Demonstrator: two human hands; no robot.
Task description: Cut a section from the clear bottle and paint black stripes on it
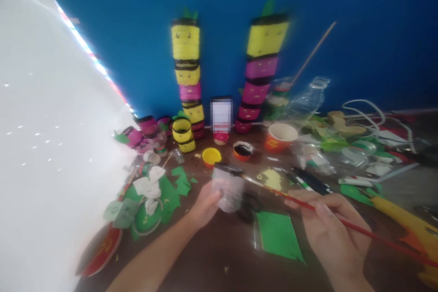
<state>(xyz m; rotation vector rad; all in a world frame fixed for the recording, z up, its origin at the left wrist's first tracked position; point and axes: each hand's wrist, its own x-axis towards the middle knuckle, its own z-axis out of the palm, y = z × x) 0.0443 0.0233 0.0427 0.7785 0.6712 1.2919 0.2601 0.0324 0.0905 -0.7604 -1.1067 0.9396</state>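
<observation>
In the head view, the left hand (207, 200) is gripping a clear plastic cup (228, 194) from its left side, the thumb pressing against the front. The cup is hanging over the middle of the bench (205, 260), its upper rim showing black. The right hand (331, 223) is pinching a red paintbrush (303, 204) between thumb and fingers, and the brush's tip is pointing left at that black rim — blur is hiding whether they are touching.

Just beyond the cup, a yellow paint tub (211, 164) is standing to the left of a black paint tub (242, 158). Farther right, a paper cup (278, 143) is standing upright. On the near side, a green sheet (280, 236) is lying between the hands, to the right; green scraps (169, 196) and crumpled white tissue (147, 187) are lying at left. At the far side, a left tower (186, 48) and a right tower (258, 68) of yellow and pink containers are rising before a blue wall (222, 18).
</observation>
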